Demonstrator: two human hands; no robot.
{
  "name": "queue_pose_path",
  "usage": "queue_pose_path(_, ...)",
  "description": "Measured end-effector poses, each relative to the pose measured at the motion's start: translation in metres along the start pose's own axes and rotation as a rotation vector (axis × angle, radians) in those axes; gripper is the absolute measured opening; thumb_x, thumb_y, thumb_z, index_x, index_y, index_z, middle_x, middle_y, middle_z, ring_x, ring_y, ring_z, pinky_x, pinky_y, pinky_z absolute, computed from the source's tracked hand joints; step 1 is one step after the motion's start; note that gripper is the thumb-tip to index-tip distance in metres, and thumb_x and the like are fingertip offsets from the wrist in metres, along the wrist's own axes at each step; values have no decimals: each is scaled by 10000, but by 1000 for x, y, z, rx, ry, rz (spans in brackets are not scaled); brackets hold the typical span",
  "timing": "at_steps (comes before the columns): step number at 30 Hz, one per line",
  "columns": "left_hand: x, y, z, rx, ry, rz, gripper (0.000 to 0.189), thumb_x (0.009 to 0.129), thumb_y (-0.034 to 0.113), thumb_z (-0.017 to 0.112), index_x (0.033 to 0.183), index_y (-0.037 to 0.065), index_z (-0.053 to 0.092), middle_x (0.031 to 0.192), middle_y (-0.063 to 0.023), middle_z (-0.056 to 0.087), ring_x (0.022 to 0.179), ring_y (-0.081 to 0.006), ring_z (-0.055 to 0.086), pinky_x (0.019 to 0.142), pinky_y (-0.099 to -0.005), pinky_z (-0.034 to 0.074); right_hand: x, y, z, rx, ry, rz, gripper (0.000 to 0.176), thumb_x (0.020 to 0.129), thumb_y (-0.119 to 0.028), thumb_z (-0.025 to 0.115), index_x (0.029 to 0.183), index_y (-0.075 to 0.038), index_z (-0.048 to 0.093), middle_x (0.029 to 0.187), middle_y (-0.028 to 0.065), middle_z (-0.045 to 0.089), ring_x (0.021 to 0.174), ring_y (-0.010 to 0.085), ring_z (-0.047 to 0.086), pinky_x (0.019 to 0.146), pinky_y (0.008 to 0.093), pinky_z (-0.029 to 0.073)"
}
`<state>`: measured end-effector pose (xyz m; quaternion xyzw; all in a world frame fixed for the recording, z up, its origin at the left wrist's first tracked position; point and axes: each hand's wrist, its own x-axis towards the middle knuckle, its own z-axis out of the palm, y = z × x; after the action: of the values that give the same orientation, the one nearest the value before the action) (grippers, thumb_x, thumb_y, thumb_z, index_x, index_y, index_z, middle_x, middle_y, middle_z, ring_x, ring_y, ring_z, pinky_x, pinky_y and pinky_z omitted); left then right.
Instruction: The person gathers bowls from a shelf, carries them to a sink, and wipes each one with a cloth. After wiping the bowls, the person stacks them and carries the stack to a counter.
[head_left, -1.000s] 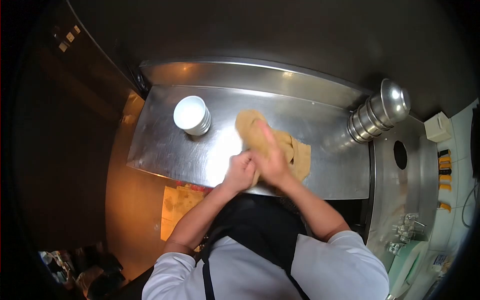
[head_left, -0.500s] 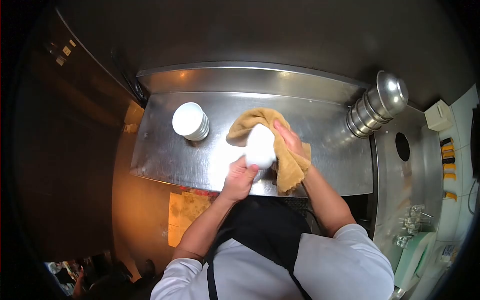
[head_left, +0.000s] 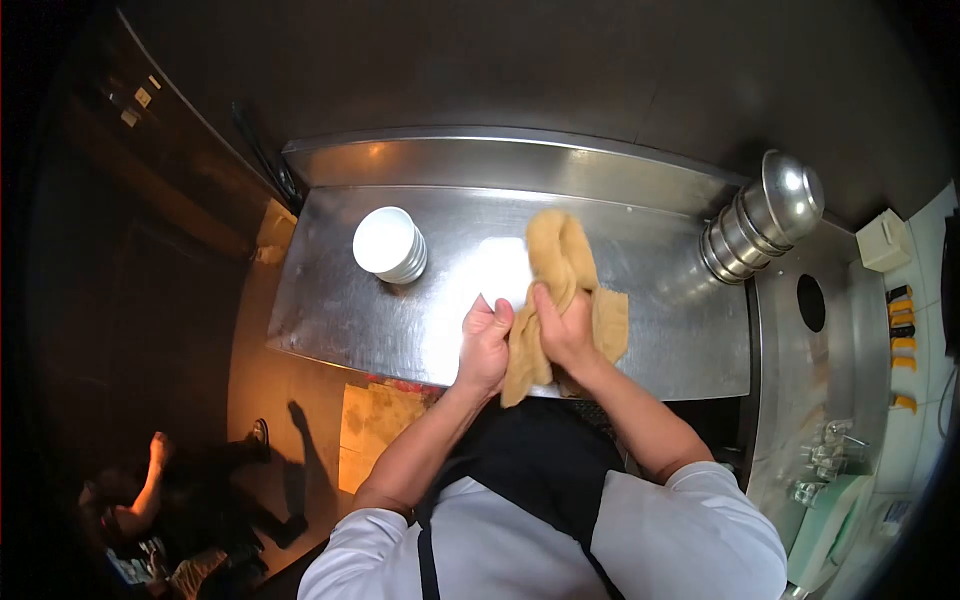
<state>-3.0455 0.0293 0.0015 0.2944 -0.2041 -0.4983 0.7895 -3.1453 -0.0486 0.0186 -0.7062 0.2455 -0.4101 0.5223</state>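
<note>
A white bowl (head_left: 504, 270) is in my left hand (head_left: 486, 345), its outline almost lost in the bright glare off the steel. That hand is closed with the thumb up on the bowl's near side. My right hand (head_left: 567, 332) grips a bunched tan cloth (head_left: 560, 250), which lies against the bowl's right side and covers part of it. One end of the cloth hangs down between my wrists. To the left stands a stack of white bowls (head_left: 390, 243) on the steel table (head_left: 320, 310).
Metal bowls (head_left: 765, 218) are stacked at the table's right end. Beyond them is a steel counter (head_left: 800, 380) with a round hole, taps (head_left: 835, 445) and a green container (head_left: 828, 530). Another person (head_left: 150, 500) is at the lower left.
My right hand has come round to the near side of the bowl, bunching the cloth tighter. The other person has come further into view at the lower left.
</note>
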Motion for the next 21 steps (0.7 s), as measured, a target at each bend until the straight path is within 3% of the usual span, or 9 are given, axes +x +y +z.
queue_pose_path(2,0,8,10,-14,8,1,382,1010,235,525,1325,24,480,1286,-111,589,1164,-207,585,1003,-356,465,5,-14,-4,44,12,65,525,899,-31,575,1377,120,420,1416,287,463,1356,392,417,1122,412,311)
queue_pose_path(3,2,16,13,-22,-5,6,387,1010,238,525,1328,24,476,1286,-115,587,1164,-212,585,1007,-363,465,3,-11,-2,-63,44,-131,519,907,-48,573,1376,116,422,1426,281,455,1362,392,411,1125,415,310)
queue_pose_path(7,3,15,9,-55,18,-5,395,1013,250,513,1334,26,464,1290,-127,581,1161,-224,590,1018,-385,467,15,4,-16,-366,8,-290,491,904,-65,597,1342,114,466,1448,295,422,1379,403,387,1137,418,301)
queue_pose_path(10,8,21,13,13,46,32,398,1012,254,514,1333,23,463,1290,-130,580,1155,-227,595,1003,-389,482,8,-7,-3,-78,14,-237,479,906,-88,597,1327,113,485,1456,298,408,1387,420,367,1150,440,273)
queue_pose_path(11,11,26,14,-3,36,59,381,1017,243,507,1320,15,474,1270,-129,594,1131,-224,608,977,-372,499,3,-6,-2,-14,-14,-166,512,886,-111,613,1332,107,488,1457,303,401,1388,447,349,1155,489,252)
queue_pose_path(15,15,23,1,113,51,-2,308,987,70,523,1287,1,517,1242,-106,616,1075,-189,622,948,-342,504,-9,5,7,-311,-215,-457,590,850,-101,640,1376,89,451,1520,275,321,1434,468,230,1172,504,185)
queue_pose_path(18,11,11,-11,447,-35,4,315,955,16,539,1269,-9,548,1223,-91,628,1047,-145,621,921,-305,501,13,-10,1,-472,-229,-394,560,867,-164,626,1359,62,480,1509,257,348,1439,457,222,1170,508,193)
queue_pose_path(19,10,10,-16,476,-77,-76,276,981,51,529,1244,-18,578,1191,-84,647,1042,-123,615,900,-280,495,25,-18,0,-630,-168,-409,514,904,-237,613,1328,35,511,1411,224,485,1353,375,418,1115,476,324)
queue_pose_path(21,0,16,-8,442,-124,-127,267,1008,94,511,1228,-44,573,1148,-82,654,1021,-125,609,890,-290,494,48,-37,-15,-293,-243,81,489,931,-278,615,1320,5,525,1313,175,568,1209,292,544,1022,430,425)
